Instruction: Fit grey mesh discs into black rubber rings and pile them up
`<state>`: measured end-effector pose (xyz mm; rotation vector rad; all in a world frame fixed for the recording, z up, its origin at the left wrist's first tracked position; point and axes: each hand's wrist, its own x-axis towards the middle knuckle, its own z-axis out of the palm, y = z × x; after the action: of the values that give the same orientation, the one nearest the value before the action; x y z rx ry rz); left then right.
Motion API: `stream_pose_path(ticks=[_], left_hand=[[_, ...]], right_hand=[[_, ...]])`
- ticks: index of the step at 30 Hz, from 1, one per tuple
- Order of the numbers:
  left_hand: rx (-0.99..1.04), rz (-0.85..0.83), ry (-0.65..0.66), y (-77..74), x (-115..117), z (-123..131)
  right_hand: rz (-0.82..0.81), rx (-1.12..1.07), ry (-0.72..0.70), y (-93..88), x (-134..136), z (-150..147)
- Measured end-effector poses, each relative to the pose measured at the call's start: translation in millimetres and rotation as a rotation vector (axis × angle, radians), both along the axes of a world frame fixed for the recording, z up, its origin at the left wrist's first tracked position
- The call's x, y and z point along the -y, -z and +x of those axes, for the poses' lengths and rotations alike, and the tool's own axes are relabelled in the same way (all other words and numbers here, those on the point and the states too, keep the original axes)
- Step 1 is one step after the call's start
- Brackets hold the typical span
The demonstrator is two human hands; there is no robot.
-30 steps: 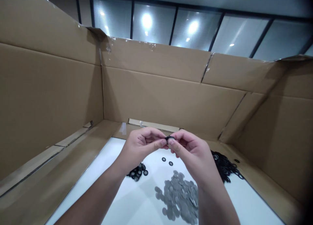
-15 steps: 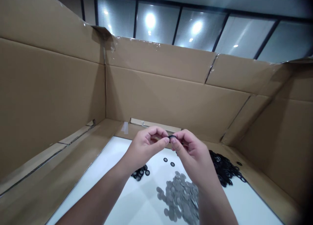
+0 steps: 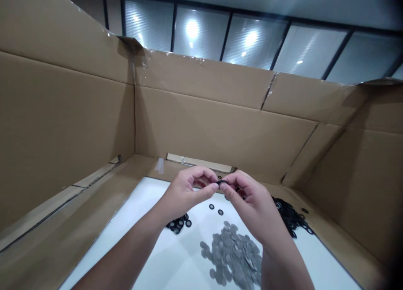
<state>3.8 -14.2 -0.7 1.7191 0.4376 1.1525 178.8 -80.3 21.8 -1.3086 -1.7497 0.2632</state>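
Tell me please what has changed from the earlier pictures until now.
Both hands moved slightly down in view, the left hand and right hand keeping the small black rubber ring pinched between them; nothing was taken or released. The flat grey metal discs and black ring pile stayed unchanged.

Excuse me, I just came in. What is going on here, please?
A person is holding a small black ring between the fingertips of the left hand and right hand. Below, on a white surface inside cardboard walls, lie a pile of gray discs and heaps of black rings on either side.
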Motion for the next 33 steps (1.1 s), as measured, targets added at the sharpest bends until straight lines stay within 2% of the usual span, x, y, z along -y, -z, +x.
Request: stream_pose_path(ticks=[4,10,12,17,23,26,33], left_hand=[[-0.064,0.006,0.021,-5.4,-1,-10],[0.071,-0.094,0.083,-8.0,3,-10],[0.096,-0.100,0.089,-8.9,2,-11],[0.052,-0.078,0.072,-12.3,-1,-16],[-0.063,-0.053,-0.003,-13.1,-1,-19],[-0.044,0.013,-0.011,-8.4,-2,-14],[-0.010,0.027,-0.040,5.9,3,4]], right_hand=[[-0.021,-0.133,-0.010,4.1,-4,-2],[-0.053,-0.567,-0.130,15.0,-20,-15],[-0.063,-0.632,-0.174,18.3,-24,-16],[-0.070,-0.583,-0.204,20.6,-25,-10],[-0.079,-0.457,-0.161,12.6,-15,-13],[-0.121,-0.373,-0.144,8.8,-11,-11],[-0.191,-0.209,-0.108,3.3,-4,1]])
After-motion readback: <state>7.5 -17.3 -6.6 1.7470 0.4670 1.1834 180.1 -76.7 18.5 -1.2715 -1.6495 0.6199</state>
